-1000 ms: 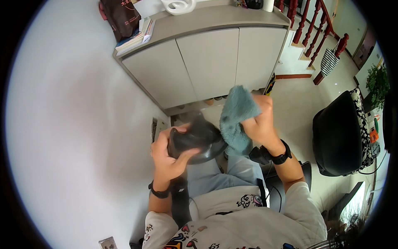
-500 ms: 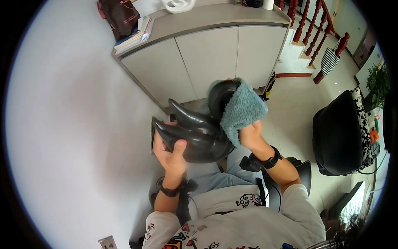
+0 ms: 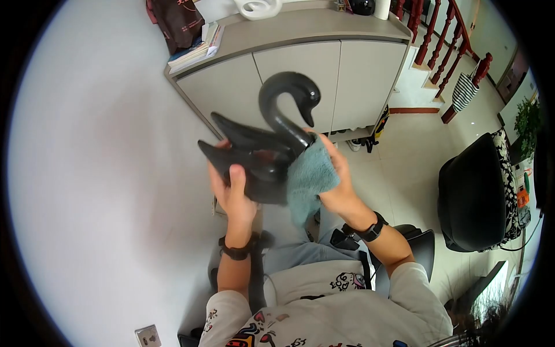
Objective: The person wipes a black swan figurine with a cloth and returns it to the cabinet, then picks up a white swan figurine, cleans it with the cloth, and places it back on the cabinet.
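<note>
A glossy black swan figure point(image 3: 263, 165) is held up in front of my body, its curved neck and head rising to the right and its pointed wings or tail toward the left. My left hand point(image 3: 234, 194) grips its tail end, with the thumb on the near side. A teal fluffy cloth point(image 3: 312, 176) lies against the swan's chest, below the neck. My right hand point(image 3: 341, 179) holds the cloth and presses it to the chest; some fingers are hidden behind the cloth and the swan.
A grey cabinet point(image 3: 300, 29) stands ahead, bearing a brown bag point(image 3: 178, 26), books point(image 3: 199, 49) and a white object point(image 3: 258, 8). Stairs with red railings point(image 3: 430, 43) rise at the upper right. A black chair point(image 3: 471, 194) is at the right, a white wall at the left.
The swan has been raised and turned so its neck and head show. The cloth in my right hand has moved from around the head and neck down to the chest.
</note>
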